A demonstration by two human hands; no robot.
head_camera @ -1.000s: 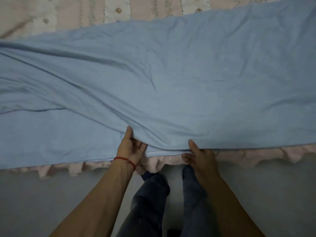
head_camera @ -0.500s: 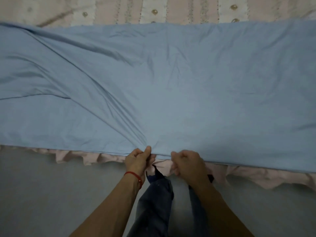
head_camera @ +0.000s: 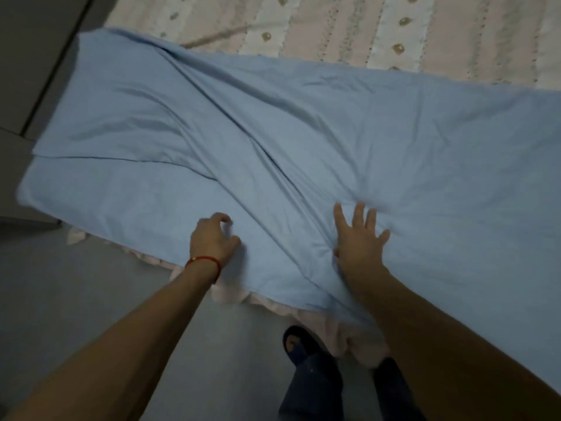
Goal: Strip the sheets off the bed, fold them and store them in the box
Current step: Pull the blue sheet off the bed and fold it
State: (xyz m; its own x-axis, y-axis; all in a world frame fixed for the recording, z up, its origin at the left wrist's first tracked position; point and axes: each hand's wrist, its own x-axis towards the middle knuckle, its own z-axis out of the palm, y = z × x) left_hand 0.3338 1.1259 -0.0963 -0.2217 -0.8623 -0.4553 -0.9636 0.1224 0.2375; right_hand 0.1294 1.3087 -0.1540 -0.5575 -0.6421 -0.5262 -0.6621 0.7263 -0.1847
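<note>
Head view shows our right hand (head_camera: 359, 238) lying flat on the blue sheet (head_camera: 303, 141), fingers spread and straight, palm pressing the cloth near the bed's near edge. We judge it is smoothing the fabric, since deep creases run diagonally from the far left down to just under this palm. Our left hand (head_camera: 212, 238), with a red string bracelet (head_camera: 204, 260) at the wrist, rests on the sheet close to the near edge with its fingers curled down onto the cloth; whether it nips any fabric we cannot tell, as it is slightly blurred.

The sheet lies already folded lengthwise into a long band across the pink quilted bedspread (head_camera: 394, 34), its near edge along the bedside above a pink ruffle (head_camera: 318, 314). A second layer shows at the left end, where one edge sits a little short of the other. We take it that the band is kept on the bed for a flat surface to fold on. No box is in sight. Below, a dark slipper (head_camera: 299, 344) stands on the grey floor (head_camera: 91, 299).

Half a second earlier both hands were pinching the near hem, close together. Now they have let go of it, moved apart and onto the sheet, and our gaze has swung left, bringing the band's left end into view.
</note>
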